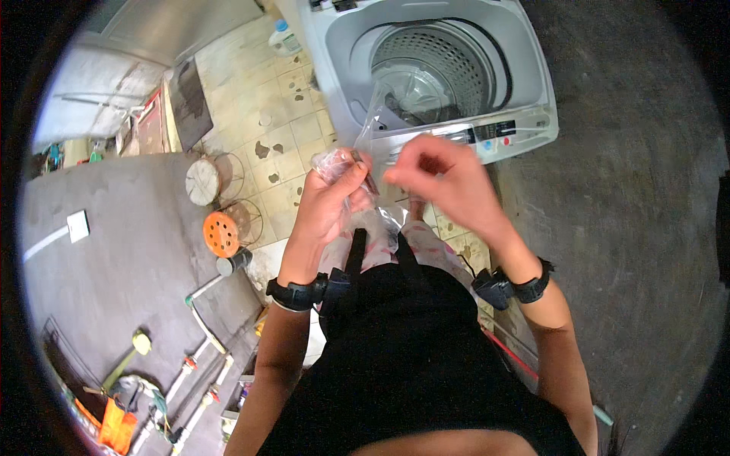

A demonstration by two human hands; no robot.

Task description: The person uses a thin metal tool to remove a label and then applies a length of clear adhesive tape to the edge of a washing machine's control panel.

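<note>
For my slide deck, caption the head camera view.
Left hand grips crumpled clear plastic beside the right hand, before an open top-loading washing machine.

Left: grey wall point(137, 243) is carrying pipes point(206, 327) | Below: cream floor tiles point(243, 114) are showing dark patches point(262, 150) | Right: dark grey surface point(631, 190) is spreading

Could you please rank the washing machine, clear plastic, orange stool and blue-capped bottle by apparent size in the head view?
Largest to smallest:
1. Washing machine
2. Clear plastic, though nearer the camera
3. Orange stool
4. Blue-capped bottle
</note>
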